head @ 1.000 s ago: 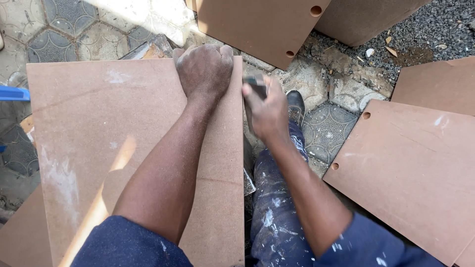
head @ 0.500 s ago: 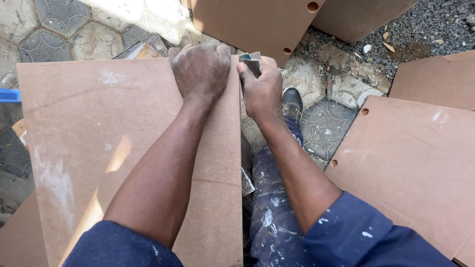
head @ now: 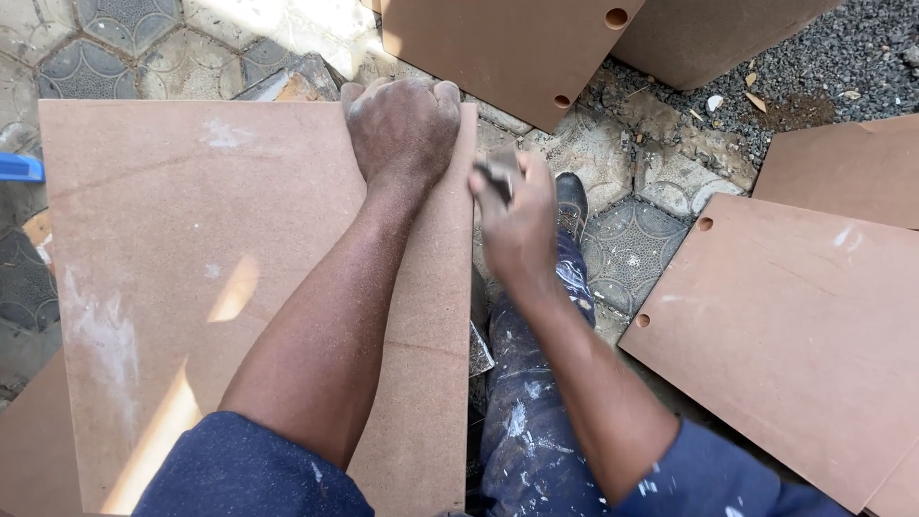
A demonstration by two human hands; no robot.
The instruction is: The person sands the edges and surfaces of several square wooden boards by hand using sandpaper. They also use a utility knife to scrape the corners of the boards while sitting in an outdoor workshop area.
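L hand (head: 404,129) is fisted over the far edge of the brown board (head: 191,287), pinning it steady. R hand (head: 517,225), just right of it, grips a small sanding block (head: 498,177) against the board's side edge.

The person is wearing a dark blue top whose sleeves are ending well above the left hand (head: 404,129) and right hand (head: 520,228), leaving both forearms bare. White paint flecks are showing on the sleeves. Below the right hand, dark blue trousers (head: 536,412) are carrying heavy white splatter, and a black shoe (head: 572,203) is sitting just beside it
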